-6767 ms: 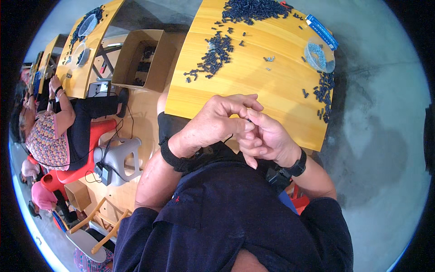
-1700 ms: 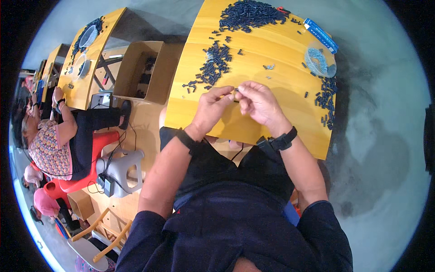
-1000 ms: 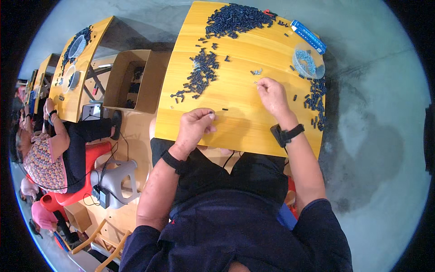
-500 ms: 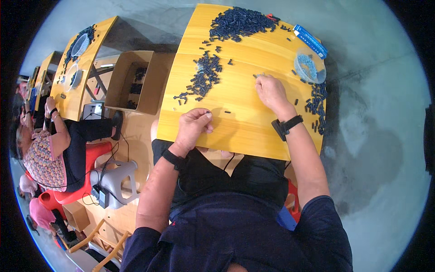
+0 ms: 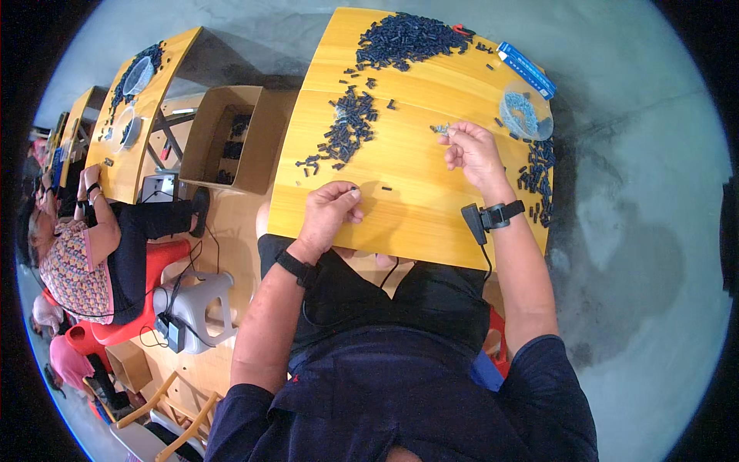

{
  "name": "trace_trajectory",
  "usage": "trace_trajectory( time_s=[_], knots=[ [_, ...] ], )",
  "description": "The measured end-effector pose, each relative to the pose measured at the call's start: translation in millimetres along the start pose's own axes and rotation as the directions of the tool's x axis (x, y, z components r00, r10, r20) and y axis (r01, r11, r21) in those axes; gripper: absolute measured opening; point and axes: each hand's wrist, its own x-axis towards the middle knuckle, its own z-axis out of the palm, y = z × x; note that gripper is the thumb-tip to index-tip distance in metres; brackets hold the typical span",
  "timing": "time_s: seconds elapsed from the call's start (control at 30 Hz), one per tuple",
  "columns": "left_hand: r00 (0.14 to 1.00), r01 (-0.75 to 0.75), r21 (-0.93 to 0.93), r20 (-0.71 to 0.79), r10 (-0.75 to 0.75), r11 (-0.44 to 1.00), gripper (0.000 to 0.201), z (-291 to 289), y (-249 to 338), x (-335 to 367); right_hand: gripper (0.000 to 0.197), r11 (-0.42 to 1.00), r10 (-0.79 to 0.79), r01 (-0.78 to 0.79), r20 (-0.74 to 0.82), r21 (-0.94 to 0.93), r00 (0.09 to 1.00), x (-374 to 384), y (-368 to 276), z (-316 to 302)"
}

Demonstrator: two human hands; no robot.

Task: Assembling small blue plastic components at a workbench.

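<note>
On the yellow surface (image 5: 431, 219), a big heap of dark pieces (image 5: 408, 40) lies at 12 o'clock and a looser pile (image 5: 350, 129) at 9. At 8 o'clock the left hand (image 5: 327, 212) pinches a small dark piece (image 5: 355, 189) in its fingers; a lone piece (image 5: 386, 189) lies at 7. At 3 o'clock the right hand (image 5: 475, 152), fingers narrow, is beside pale bits (image 5: 439, 129); whether it holds one I cannot tell. One piece seems under way, plenty left loose.

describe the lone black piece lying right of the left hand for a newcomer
On the nearest yellow wooden table, take the near half. Just right of the left hand lies a short black piece. Unlike those in the far black heap, it lies by itself.
</note>
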Motion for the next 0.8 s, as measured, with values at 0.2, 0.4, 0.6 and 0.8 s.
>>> trace_trajectory(
  time_s=[0.2, 0.4, 0.6, 0.8],
  knots=[
    [1.000, 0.003, -0.006, 0.000, -0.003, 1.000, 0.011, 0.4, 1.2, -0.5, 0.009, 0.981, -0.060, 0.053, -0.033, -0.185, 0.998, -1.7, 8.3, -0.6],
    [1.000, 0.017, -0.023, -0.009, -0.017, 1.000, 0.012, 0.6, 0.9, 0.7, 0.010, 0.820, -0.105, 0.032, -0.094, -0.572, 0.990, 2.8, 15.0, 0.5],
    [1.000, 0.004, -0.040, 0.006, -0.004, 0.999, 0.012, -1.3, -1.1, 1.5, 0.009, 0.885, -0.092, 0.019, -0.136, -0.465, 0.986, 1.1, 15.0, -6.6],
    [1.000, -0.012, -0.039, 0.007, 0.013, 0.999, 0.012, -0.9, -2.9, 2.0, 0.008, 0.968, -0.101, 0.072, -0.109, -0.241, 0.989, 1.9, 16.4, -14.6]
  ],
)
